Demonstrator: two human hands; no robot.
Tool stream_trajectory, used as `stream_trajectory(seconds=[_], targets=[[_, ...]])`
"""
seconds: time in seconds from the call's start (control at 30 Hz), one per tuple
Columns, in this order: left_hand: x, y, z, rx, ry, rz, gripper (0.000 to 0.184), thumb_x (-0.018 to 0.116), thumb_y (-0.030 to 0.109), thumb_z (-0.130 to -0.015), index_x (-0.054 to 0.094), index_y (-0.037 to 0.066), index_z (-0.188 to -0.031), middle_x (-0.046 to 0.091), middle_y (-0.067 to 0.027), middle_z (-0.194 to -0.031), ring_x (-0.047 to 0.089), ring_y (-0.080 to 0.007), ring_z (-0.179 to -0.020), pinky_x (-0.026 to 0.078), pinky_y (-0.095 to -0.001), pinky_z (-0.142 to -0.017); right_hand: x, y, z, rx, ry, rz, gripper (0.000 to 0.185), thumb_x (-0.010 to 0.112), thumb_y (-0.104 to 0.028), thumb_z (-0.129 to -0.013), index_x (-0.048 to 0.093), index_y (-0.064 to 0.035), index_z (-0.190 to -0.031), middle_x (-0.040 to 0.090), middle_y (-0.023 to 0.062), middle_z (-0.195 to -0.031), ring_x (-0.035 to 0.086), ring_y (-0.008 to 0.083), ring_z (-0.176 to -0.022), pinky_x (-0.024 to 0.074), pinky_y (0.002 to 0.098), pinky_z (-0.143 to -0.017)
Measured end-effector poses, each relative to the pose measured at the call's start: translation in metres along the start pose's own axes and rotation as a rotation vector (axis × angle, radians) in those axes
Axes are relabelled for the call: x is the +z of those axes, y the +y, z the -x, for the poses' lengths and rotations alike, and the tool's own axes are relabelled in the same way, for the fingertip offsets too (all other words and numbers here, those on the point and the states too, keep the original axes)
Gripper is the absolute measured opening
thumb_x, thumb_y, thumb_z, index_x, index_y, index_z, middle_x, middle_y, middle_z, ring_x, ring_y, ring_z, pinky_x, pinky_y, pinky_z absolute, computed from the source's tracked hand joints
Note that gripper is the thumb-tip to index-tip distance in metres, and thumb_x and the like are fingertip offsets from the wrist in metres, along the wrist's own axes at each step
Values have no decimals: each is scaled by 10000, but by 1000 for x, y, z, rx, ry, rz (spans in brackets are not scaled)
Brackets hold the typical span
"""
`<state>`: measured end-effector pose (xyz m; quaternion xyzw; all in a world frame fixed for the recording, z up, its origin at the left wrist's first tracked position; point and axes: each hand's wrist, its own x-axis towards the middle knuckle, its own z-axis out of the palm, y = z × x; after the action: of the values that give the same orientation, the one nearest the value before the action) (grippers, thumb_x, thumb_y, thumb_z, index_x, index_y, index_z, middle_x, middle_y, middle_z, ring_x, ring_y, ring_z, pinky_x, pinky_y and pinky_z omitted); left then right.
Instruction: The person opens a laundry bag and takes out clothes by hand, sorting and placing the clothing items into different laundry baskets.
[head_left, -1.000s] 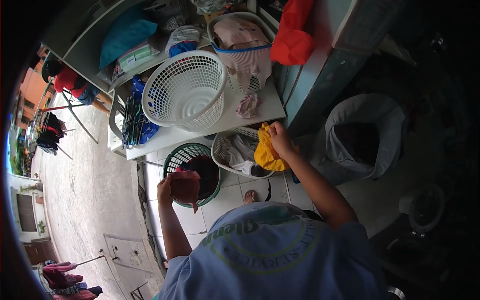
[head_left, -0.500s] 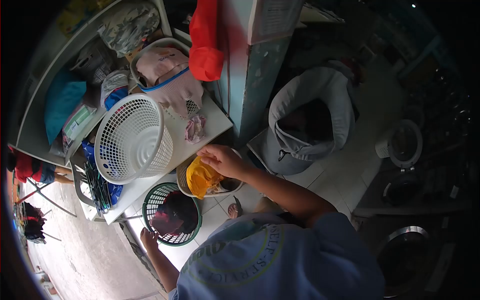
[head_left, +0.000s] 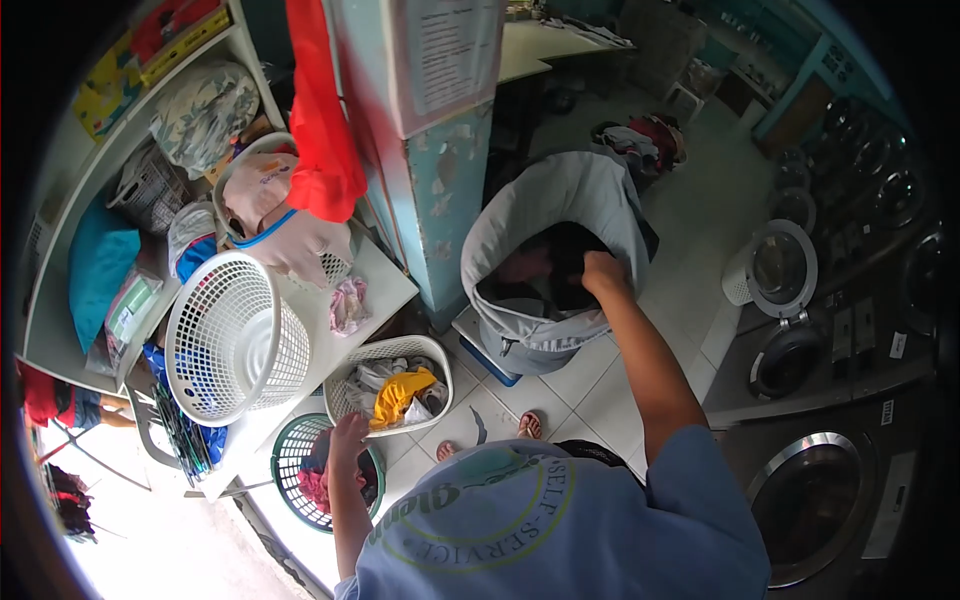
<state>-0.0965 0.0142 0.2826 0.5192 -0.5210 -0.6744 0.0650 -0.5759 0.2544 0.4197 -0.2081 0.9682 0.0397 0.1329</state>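
My right hand [head_left: 603,272] reaches into the tall grey laundry bag [head_left: 552,190], closed on a dark garment [head_left: 567,268] among the clothes inside; its fingertips are partly hidden. My left hand [head_left: 347,437] hovers over the gap between two baskets, fingers loosely apart and holding nothing. Beneath it stands a green basket [head_left: 283,452] with dark and reddish clothes [head_left: 316,487]. Just beyond, a white rectangular basket [head_left: 443,352] contains a yellow cloth [head_left: 400,392] lying on grey and white clothes [head_left: 380,374].
On the white table [head_left: 385,290] at left stand a white round basket [head_left: 240,340] and a basket draped with pink cloth [head_left: 268,190]. A red cloth [head_left: 325,150] hangs beside the pillar [head_left: 445,190]. Front-loading washers [head_left: 815,500] line the right, one door [head_left: 782,268] ajar.
My right hand has moved from above the yellow cloth into the grey bag. My left hand has left the green basket's outer rim and moved right. The view has swung toward the bag.
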Motion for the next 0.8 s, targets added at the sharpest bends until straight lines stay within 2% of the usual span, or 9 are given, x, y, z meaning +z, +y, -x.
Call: stream_trajectory(seconds=[0.13, 0.27, 0.3, 0.43, 0.5, 0.53, 0.63, 0.73, 0.8], targets=[[67, 34, -1, 50, -149, -137, 381, 532, 289, -871, 510, 43, -1162, 586, -42, -974, 566, -150, -863, 470, -280, -691, -7, 29, 2, -157, 130, -237, 423, 725, -314, -696, 593, -26, -975, 601, 174, -1005, 586, 297, -934, 460, 403, -759], [136, 104, 24, 381, -307, -115, 317, 533, 239, -885, 524, 57, -1145, 603, -38, -986, 578, -133, -864, 465, -260, -716, -46, 54, 8, -319, 376, -1054, 360, 744, -280, -702, 568, -22, -881, 592, 60, -805, 544, 176, -727, 439, 287, -658], [151, 125, 36, 500, -371, -61, 324, 526, 212, -888, 511, 31, -1157, 600, -45, -990, 570, -132, -869, 458, -261, -743, -69, 53, 21, -315, 342, -1236, 300, 731, -256, -728, 559, -40, -845, 536, 1, -752, 479, 103, -695, 414, 254, -632], [193, 188, 80, 634, -553, -9, 381, 568, 190, -868, 478, 30, -1201, 575, -56, -1070, 563, -129, -902, 454, -267, -767, -143, 52, 59, -487, 151, -1749, 211, 649, -214, -816, 572, -60, -938, 589, 13, -854, 544, 99, -760, 449, 247, -673], [210, 210, 107, 738, -665, 55, 694, 677, 287, -786, 320, 42, -1328, 455, -72, -1241, 517, -155, -1023, 446, -278, -810, -167, 37, 82, -555, -144, -2090, 256, 608, -210, -844, 543, -54, -1036, 603, 49, -972, 583, 133, -866, 479, 272, -761], [220, 217, 117, 740, -660, 52, 694, 677, 287, -786, 320, 42, -1328, 455, -72, -1241, 517, -155, -1023, 446, -278, -810, -168, 28, 88, -602, -211, -2089, 280, 599, -212, -849, 527, -51, -1067, 598, 59, -1007, 582, 145, -903, 480, 287, -794], [234, 229, 140, 973, -617, 376, 1202, 790, 488, -567, 28, 97, -1410, 158, -71, -1429, 354, -234, -1223, 390, -362, -932, -163, -12, 114, -780, -475, -2099, 328, 587, -218, -857, 500, -37, -1116, 591, 65, -1028, 577, 155, -944, 468, 294, -836], [218, 216, 136, 1066, -387, 523, 885, 713, 373, -727, 201, 54, -1374, 379, -132, -1315, 428, -235, -1176, 370, -379, -960, -138, -41, 122, -879, -539, -1959, 332, 577, -199, -865, 502, -21, -1135, 589, 67, -1013, 574, 151, -952, 455, 271, -849], [186, 213, 132, 843, -264, 803, 574, 643, 260, -807, 388, 21, -1262, 507, -144, -1193, 511, -240, -1079, 406, -376, -928, -132, -43, 120, -1272, -615, -1404, 308, 568, -166, -870, 522, -6, -1130, 592, 70, -1004, 563, 134, -965, 444, 257, -848]])
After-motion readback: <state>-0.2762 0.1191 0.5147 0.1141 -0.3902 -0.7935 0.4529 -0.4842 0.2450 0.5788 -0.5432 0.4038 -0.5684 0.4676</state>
